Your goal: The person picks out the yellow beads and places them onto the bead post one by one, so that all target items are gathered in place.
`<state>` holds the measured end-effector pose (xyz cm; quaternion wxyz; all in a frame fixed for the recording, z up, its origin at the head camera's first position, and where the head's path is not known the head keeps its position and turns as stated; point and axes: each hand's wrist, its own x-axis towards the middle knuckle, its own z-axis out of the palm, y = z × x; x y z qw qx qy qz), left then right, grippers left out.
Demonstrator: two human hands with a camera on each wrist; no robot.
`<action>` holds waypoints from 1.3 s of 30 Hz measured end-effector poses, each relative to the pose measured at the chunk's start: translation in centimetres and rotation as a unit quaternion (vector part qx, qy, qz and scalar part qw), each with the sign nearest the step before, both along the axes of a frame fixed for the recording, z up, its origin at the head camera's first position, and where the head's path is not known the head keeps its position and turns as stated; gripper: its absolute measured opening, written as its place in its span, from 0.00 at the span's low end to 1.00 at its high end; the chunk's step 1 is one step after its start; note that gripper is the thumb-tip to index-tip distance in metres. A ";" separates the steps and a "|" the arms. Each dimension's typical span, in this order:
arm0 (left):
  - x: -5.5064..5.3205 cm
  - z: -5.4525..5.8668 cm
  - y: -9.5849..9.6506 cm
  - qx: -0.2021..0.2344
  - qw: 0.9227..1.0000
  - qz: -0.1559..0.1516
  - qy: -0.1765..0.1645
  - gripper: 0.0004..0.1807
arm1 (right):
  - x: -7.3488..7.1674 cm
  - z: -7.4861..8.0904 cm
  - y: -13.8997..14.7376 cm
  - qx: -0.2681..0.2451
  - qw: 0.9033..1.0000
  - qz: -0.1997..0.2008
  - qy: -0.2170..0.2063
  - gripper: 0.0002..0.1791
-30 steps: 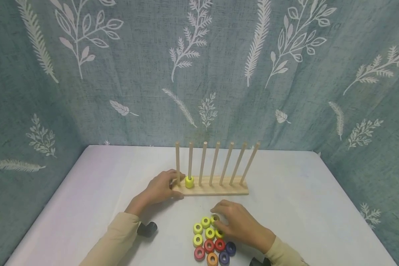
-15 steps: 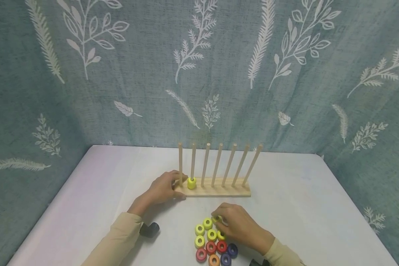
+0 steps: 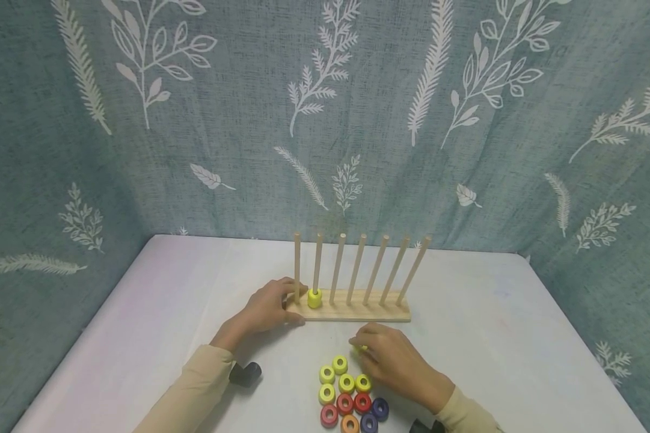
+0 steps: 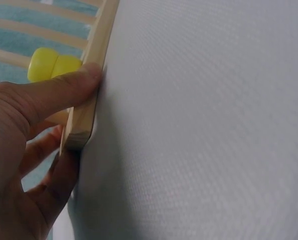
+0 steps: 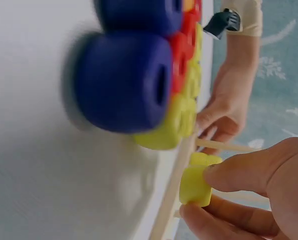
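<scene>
A wooden peg rack [image 3: 379, 311] with a row of upright pegs stands toward the back of the table. My left hand [image 3: 262, 308] grips its left end, the thumb along the front edge of the base in the left wrist view. Two yellow beads [image 4: 52, 65] are stacked on the second peg from the left. In front of the rack, my right hand [image 3: 397, 361] pinches another yellow bead [image 5: 195, 187] between thumb and fingers. That bead is mostly hidden by the hand in the head view.
Loose beads lie grouped on the white table [image 3: 492, 349] left of and below my right hand: several yellow ones [image 3: 346, 383], red ones [image 3: 345, 403], an orange one [image 3: 350, 424] and two dark blue ones [image 3: 380, 409]. A patterned curtain [image 3: 249, 102] hangs behind the table.
My right hand has closed on the yellow bead at the group's top right and lifted it slightly toward the rack. My left hand keeps its grip. The head view has shifted a little.
</scene>
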<state>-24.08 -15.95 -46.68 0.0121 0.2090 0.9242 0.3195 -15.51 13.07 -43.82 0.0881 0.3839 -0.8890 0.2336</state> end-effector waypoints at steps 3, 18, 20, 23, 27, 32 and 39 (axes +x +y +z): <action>0.0 0.1 0.0 0.000 1.000 0.001 0.002 0.34 | -0.2 0.6 0.1 -0.007 1.000 -0.002 0.018 0.12; 0.0 0.0 0.2 -0.001 1.000 0.004 0.000 0.34 | -1.1 3.4 -0.3 -0.018 0.998 0.005 0.061 0.13; 0.0 0.1 0.2 -0.005 1.000 0.006 -0.001 0.34 | -1.1 3.9 -0.4 -0.014 0.998 0.003 0.067 0.13; 0.0 0.2 0.2 -0.009 1.000 0.008 -0.001 0.34 | -1.0 4.7 -0.5 -0.014 0.997 0.004 0.074 0.14; 0.0 0.3 0.1 -0.009 1.000 0.006 0.002 0.33 | -0.9 6.0 -0.7 -0.024 0.995 0.012 0.094 0.14; 0.0 0.4 0.0 -0.006 1.000 -0.003 0.005 0.33 | -0.8 7.3 -1.0 -0.032 0.993 0.019 0.115 0.14; 0.0 0.1 0.0 0.000 1.000 -0.003 0.003 0.33 | -0.7 8.8 -1.2 -0.055 0.990 0.020 0.126 0.17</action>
